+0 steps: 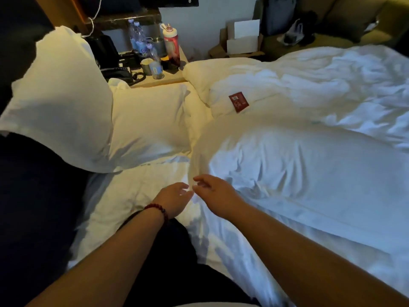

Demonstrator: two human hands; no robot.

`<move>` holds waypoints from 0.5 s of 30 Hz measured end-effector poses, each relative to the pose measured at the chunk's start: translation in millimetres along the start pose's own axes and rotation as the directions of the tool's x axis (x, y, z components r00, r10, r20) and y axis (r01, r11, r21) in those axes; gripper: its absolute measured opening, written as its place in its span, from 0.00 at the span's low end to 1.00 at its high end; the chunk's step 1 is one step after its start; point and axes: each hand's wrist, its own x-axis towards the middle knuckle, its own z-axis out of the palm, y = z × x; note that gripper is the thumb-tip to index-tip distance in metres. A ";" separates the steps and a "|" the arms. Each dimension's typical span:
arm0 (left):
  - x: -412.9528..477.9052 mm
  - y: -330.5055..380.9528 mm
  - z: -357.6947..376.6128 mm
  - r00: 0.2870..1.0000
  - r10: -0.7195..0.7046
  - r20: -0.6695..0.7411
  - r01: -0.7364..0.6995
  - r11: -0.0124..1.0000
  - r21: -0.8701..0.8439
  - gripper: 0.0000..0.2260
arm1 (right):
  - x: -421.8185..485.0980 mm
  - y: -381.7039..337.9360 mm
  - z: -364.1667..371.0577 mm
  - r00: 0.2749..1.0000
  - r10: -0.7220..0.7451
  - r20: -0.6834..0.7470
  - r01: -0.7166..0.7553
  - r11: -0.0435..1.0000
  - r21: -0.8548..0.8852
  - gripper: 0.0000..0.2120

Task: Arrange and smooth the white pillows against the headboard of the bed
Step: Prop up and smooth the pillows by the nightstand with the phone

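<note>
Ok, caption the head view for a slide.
Left hand and right hand at the edge of a white pillow on the bed.

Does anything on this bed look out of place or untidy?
Yes. A small red card lies askew on the rumpled white bedding. The pillows also do not match: the upright pillow leans on the headboard, while the flat pillow lies beside it.
</note>
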 end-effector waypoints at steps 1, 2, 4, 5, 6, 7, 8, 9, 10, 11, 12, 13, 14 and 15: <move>-17.1 7.8 10.3 1.000 -0.003 -0.012 0.003 1.000 -0.003 0.14 | -11.7 7.8 -6.0 1.000 -0.001 -0.008 0.001 1.000 -0.025 0.18; -33.1 13.4 18.5 0.999 -0.018 -0.026 0.018 1.000 -0.015 0.14 | -22.0 15.1 -10.9 1.000 -0.005 -0.010 0.004 0.999 -0.051 0.17; -61.0 19.0 28.6 0.995 -0.066 -0.074 0.060 0.996 -0.071 0.17 | -37.1 25.6 -18.3 1.000 -0.013 0.020 0.015 0.997 -0.079 0.17; -73.4 19.4 30.5 0.991 -0.091 -0.096 0.082 0.992 -0.097 0.18 | -43.4 28.8 -20.4 0.999 -0.012 0.044 0.015 0.997 -0.077 0.17; -84.1 17.7 31.8 0.986 -0.119 -0.116 0.105 0.987 -0.119 0.18 | -48.2 32.0 -21.3 0.998 -0.008 0.065 0.013 0.998 -0.067 0.17; -94.7 15.7 32.1 0.980 -0.144 -0.135 0.126 0.983 -0.134 0.18 | -51.9 34.8 -22.1 0.996 -0.007 0.085 0.012 0.998 -0.060 0.17; -105.5 13.4 32.8 0.975 -0.168 -0.144 0.146 0.978 -0.151 0.17 | -55.9 37.6 -22.6 0.994 -0.002 0.105 0.008 0.998 -0.058 0.17; -116.2 12.0 33.3 0.971 -0.185 -0.151 0.159 0.973 -0.166 0.17 | -61.1 39.8 -23.7 0.992 0.008 0.124 0.000 0.998 -0.062 0.17; -124.9 11.8 33.3 0.968 -0.197 -0.157 0.170 0.970 -0.172 0.17 | -65.6 42.2 -24.7 0.990 0.020 0.141 -0.011 0.998 -0.068 0.17; -132.2 12.2 33.5 0.967 -0.201 -0.160 0.174 0.971 -0.166 0.17 | -70.0 44.2 -25.1 0.987 0.031 0.155 -0.021 0.998 -0.066 0.17; -137.2 13.1 34.3 0.966 -0.199 -0.164 0.173 0.972 -0.162 0.16 | -73.7 46.0 -24.8 0.986 0.040 0.160 -0.031 0.998 -0.055 0.17; -141.0 14.1 35.4 0.965 -0.196 -0.174 0.168 0.972 -0.163 0.16 | -76.5 46.7 -23.8 0.987 0.039 0.158 -0.033 0.999 -0.043 0.17; -143.3 14.8 37.1 0.964 -0.191 -0.185 0.160 0.973 -0.169 0.16 | -78.9 46.8 -22.1 0.988 0.034 0.153 -0.030 0.999 -0.027 0.17; -144.8 16.5 39.2 0.964 -0.184 -0.193 0.151 0.973 -0.176 0.16 | -81.2 46.3 -20.6 0.989 0.028 0.145 -0.028 1.000 -0.004 0.17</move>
